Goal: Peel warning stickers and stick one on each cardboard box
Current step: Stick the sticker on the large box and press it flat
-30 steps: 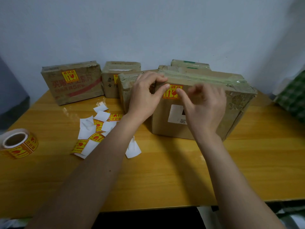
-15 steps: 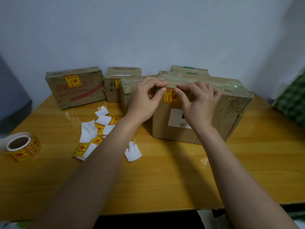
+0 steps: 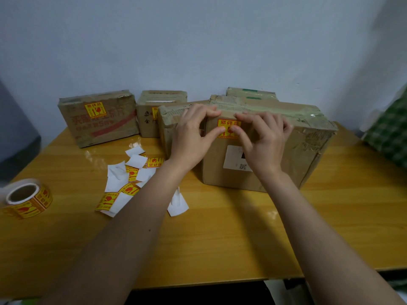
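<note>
A big cardboard box (image 3: 286, 155) stands in the middle of the wooden table (image 3: 220, 238). On its front face near the top sits a yellow and red warning sticker (image 3: 228, 124). My left hand (image 3: 193, 137) and my right hand (image 3: 262, 142) both press on the sticker with thumbs and fingertips; the fingers rest over the box's top edge. A second box (image 3: 169, 122) stands just behind my left hand, partly hidden. At the back left a box (image 3: 99, 117) bears a sticker (image 3: 95, 110). Another small box (image 3: 154, 113) stands beside it.
A roll of warning stickers (image 3: 26, 198) lies at the table's left edge. Several loose stickers and white backing papers (image 3: 130, 179) are scattered left of my left forearm. Another backing paper (image 3: 177, 204) lies near it. More boxes (image 3: 251, 94) stand behind the big one. A green checked cloth (image 3: 392, 133) is at far right.
My hands have closed in on the sticker and now press it flat against the box front; a second ago the right fingers hovered beside it. The view has tilted slightly.
</note>
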